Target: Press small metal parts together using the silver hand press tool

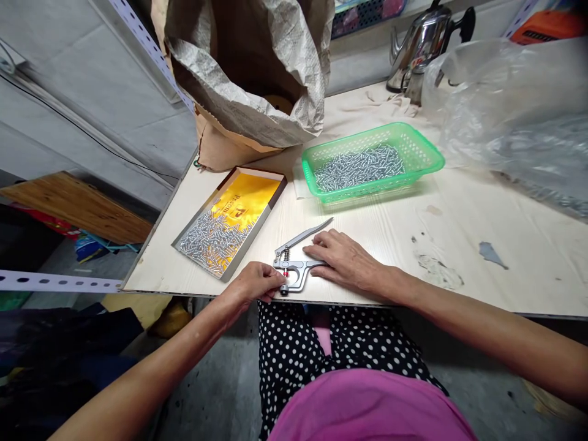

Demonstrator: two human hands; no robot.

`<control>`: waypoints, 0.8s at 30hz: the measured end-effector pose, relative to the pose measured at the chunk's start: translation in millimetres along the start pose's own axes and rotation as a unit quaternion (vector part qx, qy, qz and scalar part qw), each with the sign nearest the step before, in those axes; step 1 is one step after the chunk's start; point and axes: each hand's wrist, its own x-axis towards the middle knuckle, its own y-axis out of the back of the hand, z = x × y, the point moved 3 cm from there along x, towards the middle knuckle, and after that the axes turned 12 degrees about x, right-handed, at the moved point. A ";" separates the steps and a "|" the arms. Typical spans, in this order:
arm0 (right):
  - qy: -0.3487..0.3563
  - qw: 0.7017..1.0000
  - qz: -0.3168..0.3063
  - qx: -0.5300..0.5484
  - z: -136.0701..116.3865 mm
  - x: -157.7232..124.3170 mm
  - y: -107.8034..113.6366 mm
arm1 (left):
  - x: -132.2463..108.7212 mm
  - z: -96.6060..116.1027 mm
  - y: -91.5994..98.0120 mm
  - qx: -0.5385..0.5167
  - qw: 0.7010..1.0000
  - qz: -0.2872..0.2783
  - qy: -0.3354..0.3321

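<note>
One silver-grey metal hand press (301, 265) at near edge of pale wood-grain tabletop (381, 233), left hand (257, 280) pinched narrow at its head, pinched item unclear, right hand (342, 257) loosely holding lower handle

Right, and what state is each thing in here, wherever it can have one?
Pliers: handles spread apart; left hand at the head, right hand at the lower handle.
Shallow box: uncovered, metal pieces heaped toward its near end.
Green basket: uncovered, partly filled with metal pieces.
Sack: mouth open.
Clear plastic bag: crumpled, silvery contents showing through.
Kettle: standing at the back; fill level not visible.
</note>
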 end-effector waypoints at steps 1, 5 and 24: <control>0.005 1.000 0.005 0.002 -0.2 -0.3 1.1 | -0.9 -0.7 -1.3 0.004 1.000 -0.002 -0.007; -0.008 0.999 -0.023 -0.020 -3.5 -0.7 0.2 | -1.4 -3.5 -5.9 0.024 0.999 -0.001 -0.030; -0.037 0.986 -0.095 -0.131 26.7 38.9 26.0 | 1.0 -6.8 -10.9 0.086 0.994 0.058 -0.042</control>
